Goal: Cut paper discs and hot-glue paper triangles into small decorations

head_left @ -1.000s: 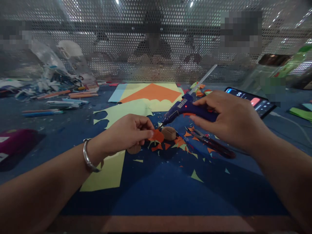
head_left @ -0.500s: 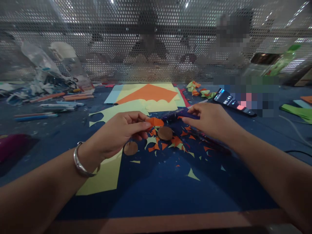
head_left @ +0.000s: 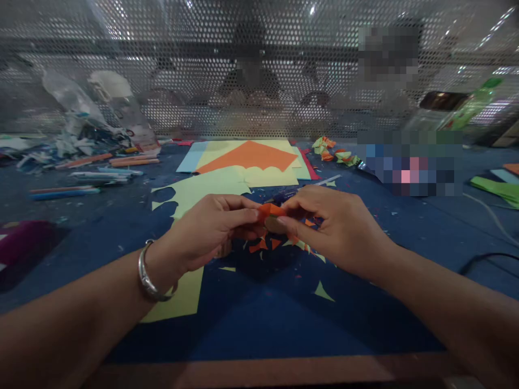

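Observation:
My left hand (head_left: 219, 224) pinches a small rounded piece of orange paper (head_left: 269, 209) between thumb and fingers. Against its front lies a brown disc (head_left: 275, 224), gripped under the thumb of my right hand (head_left: 336, 229). My right fingertips also reach the paper's right edge. A second brown disc (head_left: 224, 248) shows partly beneath my left hand. Small orange and pale green paper scraps (head_left: 275, 244) are scattered under both hands. Just beyond them rests a dark purple tool (head_left: 284, 195), mostly hidden, so its kind is unclear.
Pale green paper with round cut-outs (head_left: 194, 186) lies left of centre. Behind it are stacked coloured sheets topped by orange paper (head_left: 247, 156). Pens (head_left: 101, 177) and a clear bottle (head_left: 125, 111) stand or lie left; crumpled scraps (head_left: 334, 151) lie at the back right.
My right hand has let go of the purple tool and come left to the orange paper. The brown disc that lay on the table is now between my hands.

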The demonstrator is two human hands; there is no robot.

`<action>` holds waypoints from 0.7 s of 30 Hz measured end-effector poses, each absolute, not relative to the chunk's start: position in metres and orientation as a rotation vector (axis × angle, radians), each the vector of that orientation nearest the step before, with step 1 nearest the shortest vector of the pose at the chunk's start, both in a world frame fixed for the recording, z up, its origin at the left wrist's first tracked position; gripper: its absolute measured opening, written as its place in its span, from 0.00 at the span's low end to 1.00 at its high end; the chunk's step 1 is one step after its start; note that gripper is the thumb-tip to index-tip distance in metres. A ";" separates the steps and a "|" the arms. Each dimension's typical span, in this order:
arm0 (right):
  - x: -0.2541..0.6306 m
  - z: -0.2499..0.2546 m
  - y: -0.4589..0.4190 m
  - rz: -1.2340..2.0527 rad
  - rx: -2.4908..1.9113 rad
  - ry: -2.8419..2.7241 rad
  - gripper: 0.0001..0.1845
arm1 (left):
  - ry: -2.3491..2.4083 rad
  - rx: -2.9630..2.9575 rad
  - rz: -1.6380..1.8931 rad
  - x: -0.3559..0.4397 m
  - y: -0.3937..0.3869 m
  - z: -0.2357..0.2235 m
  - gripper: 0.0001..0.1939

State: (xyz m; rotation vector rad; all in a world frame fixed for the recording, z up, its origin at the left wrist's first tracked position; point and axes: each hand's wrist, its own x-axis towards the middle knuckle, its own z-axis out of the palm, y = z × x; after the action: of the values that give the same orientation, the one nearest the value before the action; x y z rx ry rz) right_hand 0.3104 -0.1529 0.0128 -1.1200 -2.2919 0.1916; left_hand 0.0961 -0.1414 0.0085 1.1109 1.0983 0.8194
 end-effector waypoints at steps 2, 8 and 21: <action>0.310 0.010 -0.152 0.196 -1.088 -2.281 0.06 | 1.069 1.113 0.822 0.098 -0.143 0.006 0.04; 0.309 0.011 -0.148 0.233 -1.099 -2.242 0.06 | 1.036 1.262 0.834 0.098 -0.147 0.003 0.08; 0.307 0.014 -0.152 0.361 -1.074 -2.263 0.09 | 1.203 1.715 0.790 0.098 -0.150 0.005 0.07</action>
State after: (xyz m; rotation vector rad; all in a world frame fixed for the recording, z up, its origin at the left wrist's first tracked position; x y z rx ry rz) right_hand 0.3075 -0.1524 0.0139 -1.0740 -2.2634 0.3613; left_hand 0.0979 -0.1497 0.0047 1.7148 1.2030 0.7902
